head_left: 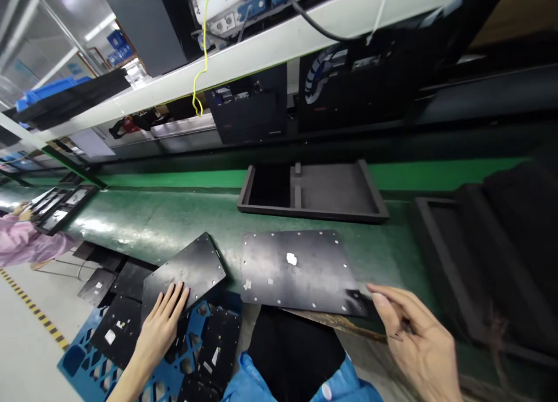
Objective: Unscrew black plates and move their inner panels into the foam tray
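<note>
The left hand [159, 326] lies flat, fingers [174, 297] spread and gripping nothing, on one tilted black plate [185, 274] that leans from a blue crate [108, 361] up onto the edge of the green desk [152, 216]. Under and beside those fingers the crate holds several more black plates [117, 326], too overlapped to count; some carry small white stickers whose writing cannot be read.

The right hand [414, 344] is open, fingers [383, 300] stretched out loosely, with the fingertips touching the near right corner of a second, larger black plate [300, 271]. This plate lies flat on the desk between the two hands. It has small holes along its rim and two white stickers, both unreadable.

Beyond the fingers, further up the desk, sits one black tray [314, 193] with two compartments. Right of the right hand stand more dark trays [479, 257], blurred. Far left of the left fingers, another person's pink sleeve [26, 242] reaches toward a group of trays [61, 207].
</note>
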The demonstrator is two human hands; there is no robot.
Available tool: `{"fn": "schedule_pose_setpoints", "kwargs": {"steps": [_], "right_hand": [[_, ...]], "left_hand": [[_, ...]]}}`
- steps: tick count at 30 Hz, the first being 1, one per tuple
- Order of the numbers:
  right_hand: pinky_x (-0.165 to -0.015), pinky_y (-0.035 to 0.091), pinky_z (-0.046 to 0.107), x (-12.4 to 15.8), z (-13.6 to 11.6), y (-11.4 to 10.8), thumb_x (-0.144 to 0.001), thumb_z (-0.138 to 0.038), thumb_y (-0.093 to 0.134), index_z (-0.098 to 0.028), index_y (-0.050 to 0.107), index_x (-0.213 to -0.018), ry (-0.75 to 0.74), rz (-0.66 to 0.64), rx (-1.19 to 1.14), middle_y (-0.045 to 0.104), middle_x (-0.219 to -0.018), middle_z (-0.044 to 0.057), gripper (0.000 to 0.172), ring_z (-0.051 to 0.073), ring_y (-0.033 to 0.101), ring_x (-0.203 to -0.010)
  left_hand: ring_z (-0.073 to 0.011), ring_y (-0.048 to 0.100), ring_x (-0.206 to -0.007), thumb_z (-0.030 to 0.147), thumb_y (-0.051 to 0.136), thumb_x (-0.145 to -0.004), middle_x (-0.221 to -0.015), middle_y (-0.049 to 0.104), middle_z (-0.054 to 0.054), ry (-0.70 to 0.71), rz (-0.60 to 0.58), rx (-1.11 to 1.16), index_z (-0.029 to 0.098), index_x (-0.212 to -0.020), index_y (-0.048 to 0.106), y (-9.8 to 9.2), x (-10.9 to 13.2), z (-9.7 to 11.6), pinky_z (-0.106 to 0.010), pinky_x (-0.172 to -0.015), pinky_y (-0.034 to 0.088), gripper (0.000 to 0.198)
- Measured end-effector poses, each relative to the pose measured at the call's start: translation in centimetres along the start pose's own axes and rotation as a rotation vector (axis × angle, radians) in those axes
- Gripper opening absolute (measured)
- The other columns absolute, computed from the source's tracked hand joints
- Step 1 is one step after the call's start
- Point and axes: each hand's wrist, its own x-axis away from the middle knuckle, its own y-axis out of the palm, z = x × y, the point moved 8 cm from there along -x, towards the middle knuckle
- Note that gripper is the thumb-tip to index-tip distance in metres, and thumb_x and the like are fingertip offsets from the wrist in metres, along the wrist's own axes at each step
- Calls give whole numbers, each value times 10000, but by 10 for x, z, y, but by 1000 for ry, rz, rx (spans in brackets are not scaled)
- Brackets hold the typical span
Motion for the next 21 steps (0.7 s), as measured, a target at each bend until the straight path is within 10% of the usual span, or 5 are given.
{"fn": "schedule_pose_setpoints", "kwargs": {"steps": [7, 14, 21], "right_hand": [[-795, 558, 347, -8, -12, -3, -1062, -477, 676, -257, 818, -1005, -18, -3, -43, 774, -1023, 69, 268, 238, 724, -898], [-765, 566, 338, 9, 16, -10, -1018, -580, 715, -210, 810, -974, 230, 172, -209, 779, -940, 74, 385, 226, 717, -828], [-709, 540, 311, 53, 30, -46, -967, -575, 794, -208, 793, -986, 363, 299, -265, 731, -838, 33, 367, 200, 670, -771]], "left_hand": [[-179, 733, -1336, 191, 479, -1043, -1680, 503, 130, 0, 255, 175, 380, -1786, 246, -84, -25, -34, -307, -1227, 560, 801], [-246, 596, -1506, 49, 555, -1049, -1543, 693, -30, 295, 538, 166, 203, -1689, 475, -144, -103, 83, -418, -1301, 516, 663], [-252, 542, -1566, 70, 557, -1067, -1598, 657, -15, 343, 591, 352, 226, -1522, 663, -122, -146, 172, -424, -1301, 503, 493]]}}
